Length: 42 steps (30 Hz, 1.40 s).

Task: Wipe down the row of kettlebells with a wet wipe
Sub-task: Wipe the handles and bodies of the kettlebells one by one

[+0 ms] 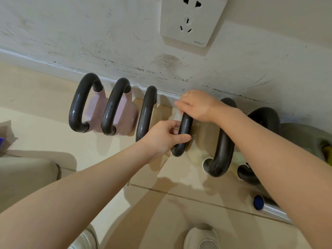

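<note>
Several kettlebells with black handles stand in a row on the floor along the wall. Two pink kettlebells (125, 115) are at the left, then a third handle (146, 112) whose body is hidden. My left hand (161, 139) is wrapped around the lower end of the fourth kettlebell's handle (185, 128). A small whitish bit (175, 131) between its fingers may be the wet wipe. My right hand (195, 106) is curled over the upper end of the same handle. The beige body (203, 135) sits behind it. Two more handles (222, 150) follow under my right forearm.
A white wall socket (190, 20) sits above the row on the scuffed wall. A metal tube with a blue cap (265, 207) lies on the floor at the right. My shoes (203, 238) are below. A grey padded object (27, 177) sits at the left.
</note>
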{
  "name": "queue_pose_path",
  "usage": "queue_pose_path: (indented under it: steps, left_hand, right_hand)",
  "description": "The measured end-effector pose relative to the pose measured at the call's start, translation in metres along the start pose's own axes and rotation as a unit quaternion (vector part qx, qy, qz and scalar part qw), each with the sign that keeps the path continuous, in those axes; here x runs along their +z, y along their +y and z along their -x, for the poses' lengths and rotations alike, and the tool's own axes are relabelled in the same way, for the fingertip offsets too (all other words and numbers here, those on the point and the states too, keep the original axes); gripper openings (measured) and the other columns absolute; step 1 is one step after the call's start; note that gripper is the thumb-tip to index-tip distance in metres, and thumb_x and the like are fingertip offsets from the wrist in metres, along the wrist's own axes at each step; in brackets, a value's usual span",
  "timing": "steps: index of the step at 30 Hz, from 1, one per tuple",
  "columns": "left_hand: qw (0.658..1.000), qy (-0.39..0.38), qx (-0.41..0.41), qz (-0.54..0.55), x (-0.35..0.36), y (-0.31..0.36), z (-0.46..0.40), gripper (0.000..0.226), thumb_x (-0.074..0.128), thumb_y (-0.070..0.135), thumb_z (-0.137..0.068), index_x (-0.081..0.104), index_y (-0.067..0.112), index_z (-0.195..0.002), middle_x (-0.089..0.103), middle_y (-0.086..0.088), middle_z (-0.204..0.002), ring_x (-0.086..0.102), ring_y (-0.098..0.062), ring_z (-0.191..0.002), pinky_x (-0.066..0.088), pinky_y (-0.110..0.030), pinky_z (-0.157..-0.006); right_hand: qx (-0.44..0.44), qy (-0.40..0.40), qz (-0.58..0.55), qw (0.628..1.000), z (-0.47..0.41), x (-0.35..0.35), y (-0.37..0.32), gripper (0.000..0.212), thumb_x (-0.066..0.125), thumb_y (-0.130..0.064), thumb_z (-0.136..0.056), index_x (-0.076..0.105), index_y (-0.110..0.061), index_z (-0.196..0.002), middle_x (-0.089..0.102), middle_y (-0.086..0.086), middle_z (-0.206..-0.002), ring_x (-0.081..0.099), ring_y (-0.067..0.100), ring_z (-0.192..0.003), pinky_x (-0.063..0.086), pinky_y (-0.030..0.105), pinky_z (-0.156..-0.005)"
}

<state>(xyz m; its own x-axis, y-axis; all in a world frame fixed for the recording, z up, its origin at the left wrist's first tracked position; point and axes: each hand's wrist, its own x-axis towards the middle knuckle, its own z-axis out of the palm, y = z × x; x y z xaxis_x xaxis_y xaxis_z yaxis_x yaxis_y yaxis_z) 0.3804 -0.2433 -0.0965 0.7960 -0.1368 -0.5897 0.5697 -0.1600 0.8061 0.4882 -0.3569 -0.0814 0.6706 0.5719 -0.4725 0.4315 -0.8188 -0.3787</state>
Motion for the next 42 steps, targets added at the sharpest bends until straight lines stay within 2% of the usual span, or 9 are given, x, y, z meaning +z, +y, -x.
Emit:
queue_pose_path:
  steps: [5,10,12,20,25,28,36,39,42]
  left_hand:
    - [1.0,-0.003,0.007,0.005,0.0,0.001,0.0,0.019,0.067,0.012,-0.082,0.065,0.016,-0.101,0.05,-0.012,-0.083,0.054,-0.021,-0.077,0.049,-0.043,-0.092]
    - [0.999,-0.013,0.019,0.026,-0.001,0.0,0.002,0.022,0.065,0.008,-0.084,0.067,0.013,-0.105,0.041,-0.011,-0.081,0.046,-0.021,-0.076,0.046,-0.035,-0.086]
    - [0.999,-0.015,0.022,0.03,-0.001,0.001,0.002,0.022,0.064,0.008,-0.084,0.067,0.015,-0.105,0.042,-0.011,-0.08,0.047,-0.021,-0.076,0.047,-0.035,-0.086]
    - [0.999,-0.017,0.018,0.02,-0.001,0.003,0.004,0.022,0.065,0.01,-0.083,0.066,0.025,-0.099,0.05,-0.011,-0.078,0.053,-0.022,-0.077,0.048,-0.044,-0.095]
    - [0.999,-0.016,0.02,0.021,-0.001,0.004,0.005,0.021,0.065,0.009,-0.083,0.068,0.025,-0.096,0.047,-0.006,-0.07,0.052,-0.022,-0.077,0.046,-0.05,-0.099]
    - [0.999,-0.019,0.019,0.022,-0.001,0.005,0.005,0.019,0.066,0.01,-0.083,0.068,0.024,-0.095,0.048,-0.007,-0.071,0.052,-0.023,-0.077,0.046,-0.05,-0.099]
    - [1.0,0.019,0.019,-0.003,0.004,0.001,0.002,0.02,0.068,0.014,-0.08,0.069,0.005,-0.098,0.054,-0.007,-0.072,0.052,-0.021,-0.072,0.049,-0.047,-0.09]
    - [0.999,0.03,-0.001,-0.014,0.005,0.004,0.005,0.025,0.07,0.016,-0.078,0.066,0.0,-0.096,0.056,-0.01,-0.075,0.054,-0.022,-0.072,0.05,-0.049,-0.088]
    - [0.996,0.071,-0.042,0.04,0.008,0.004,0.01,0.04,0.073,0.019,-0.076,0.058,-0.001,-0.107,0.061,-0.007,-0.081,0.059,-0.019,-0.077,0.05,-0.043,-0.09]
  right_hand:
    - [0.202,0.093,-0.342,0.913,-0.003,0.019,-0.004,0.046,0.025,-0.043,-0.099,0.056,-0.011,-0.111,0.054,0.005,-0.107,0.049,0.022,-0.106,0.035,0.033,-0.094]
    - [0.254,0.141,-0.797,0.529,0.018,0.023,-0.01,0.046,0.032,-0.038,-0.098,0.046,-0.005,-0.128,0.054,0.011,-0.127,0.051,0.024,-0.119,0.039,0.037,-0.104]
    - [0.237,0.148,-0.833,0.478,0.025,0.02,-0.009,0.054,0.026,-0.036,-0.1,0.035,0.003,-0.138,0.048,0.017,-0.136,0.046,0.026,-0.126,0.034,0.038,-0.109]
    - [0.29,0.153,-0.77,0.547,0.038,0.021,-0.025,0.055,0.028,-0.038,-0.099,0.038,0.001,-0.137,0.046,0.023,-0.139,0.037,0.041,-0.131,0.028,0.048,-0.112]
    - [0.292,0.066,-0.853,0.428,0.029,0.029,-0.017,0.063,0.018,-0.049,-0.097,0.055,-0.002,-0.114,0.066,0.015,-0.102,0.061,0.029,-0.097,0.033,0.06,-0.094]
    - [0.316,0.066,-0.838,0.439,0.021,0.028,-0.018,0.055,0.019,-0.044,-0.098,0.057,-0.007,-0.115,0.066,0.016,-0.102,0.059,0.034,-0.096,0.032,0.059,-0.094]
    - [0.331,0.107,-0.814,0.466,0.029,0.031,-0.029,0.038,0.034,-0.031,-0.098,0.06,-0.005,-0.108,0.066,0.013,-0.085,0.062,0.028,-0.084,0.048,0.047,-0.084]
    - [0.346,0.146,-0.799,0.471,0.033,0.038,-0.04,0.032,0.042,-0.031,-0.097,0.062,-0.008,-0.086,0.064,0.007,-0.064,0.062,0.021,-0.065,0.05,0.035,-0.056]
    - [0.323,0.18,-0.78,0.505,0.053,0.055,-0.048,0.024,0.043,-0.027,-0.098,0.06,-0.01,-0.093,0.069,0.011,-0.088,0.067,0.019,-0.069,0.051,0.029,-0.055]
